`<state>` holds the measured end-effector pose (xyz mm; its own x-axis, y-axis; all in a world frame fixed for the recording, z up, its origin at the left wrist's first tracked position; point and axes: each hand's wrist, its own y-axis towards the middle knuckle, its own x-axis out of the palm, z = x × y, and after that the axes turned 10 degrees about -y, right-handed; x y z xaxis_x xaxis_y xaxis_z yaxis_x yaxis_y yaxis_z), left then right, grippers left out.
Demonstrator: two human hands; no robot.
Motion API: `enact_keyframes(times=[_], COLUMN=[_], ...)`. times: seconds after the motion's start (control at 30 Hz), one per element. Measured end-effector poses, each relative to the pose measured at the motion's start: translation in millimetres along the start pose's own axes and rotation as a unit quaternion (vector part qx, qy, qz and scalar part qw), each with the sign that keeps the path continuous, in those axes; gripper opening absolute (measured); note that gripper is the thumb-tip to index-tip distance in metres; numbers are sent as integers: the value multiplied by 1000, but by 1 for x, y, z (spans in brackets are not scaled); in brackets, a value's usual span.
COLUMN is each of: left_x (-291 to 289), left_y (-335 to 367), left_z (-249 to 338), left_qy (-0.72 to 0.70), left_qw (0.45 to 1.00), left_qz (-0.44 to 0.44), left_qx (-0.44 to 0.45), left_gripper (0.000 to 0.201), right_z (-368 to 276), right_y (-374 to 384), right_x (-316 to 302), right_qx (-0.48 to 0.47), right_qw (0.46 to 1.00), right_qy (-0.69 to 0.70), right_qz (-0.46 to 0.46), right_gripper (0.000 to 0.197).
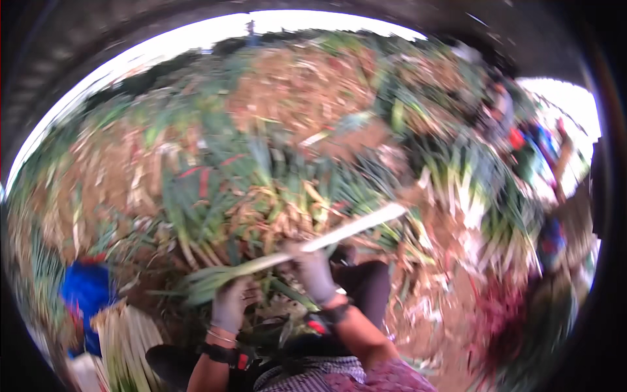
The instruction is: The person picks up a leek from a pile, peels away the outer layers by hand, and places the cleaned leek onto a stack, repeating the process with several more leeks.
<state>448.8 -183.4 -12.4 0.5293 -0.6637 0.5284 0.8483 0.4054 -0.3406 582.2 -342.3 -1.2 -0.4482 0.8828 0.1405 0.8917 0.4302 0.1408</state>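
A long green onion (356,227) lies slantwise in front of me, its thick white shaft reaching up to the right and its green leaves spreading to the lower left. My right hand (313,274), in a pale glove, is closed around the lower part of the shaft. Beneath the leaves, my left hand (232,304), also gloved, is against the onion with its fingers curled. Motion blur hides the exact grip of the left fingers. Bands with dark modules circle both wrists.
Beyond my hands lies a heap of leafy green onions (287,189). Peeled white onions (127,346) are stacked at lower left beside a blue bag (86,287). More bundles (467,179) and reddish netting (499,313) are at right, with another person (501,111) farther back.
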Motion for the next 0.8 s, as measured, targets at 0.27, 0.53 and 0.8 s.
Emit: enact_keyframes(times=[0.27,0.53,0.8], left_x=[18,13,-52], left_y=[27,-81,-328], left_z=[-16,156,275], left_qy=[446,668,803], left_qw=[772,489,140], left_qz=[-28,189,497], left_qx=[451,528,297], left_gripper=[57,56,53], right_z=[-128,-119,27], right_y=[-10,19,-9], right_x=[47,40,69], right_qx=[-75,-122,128], right_qw=[994,974,940], right_qy=[-9,120,-42], right_qz=[-73,-151,-313], right_gripper=[26,53,37])
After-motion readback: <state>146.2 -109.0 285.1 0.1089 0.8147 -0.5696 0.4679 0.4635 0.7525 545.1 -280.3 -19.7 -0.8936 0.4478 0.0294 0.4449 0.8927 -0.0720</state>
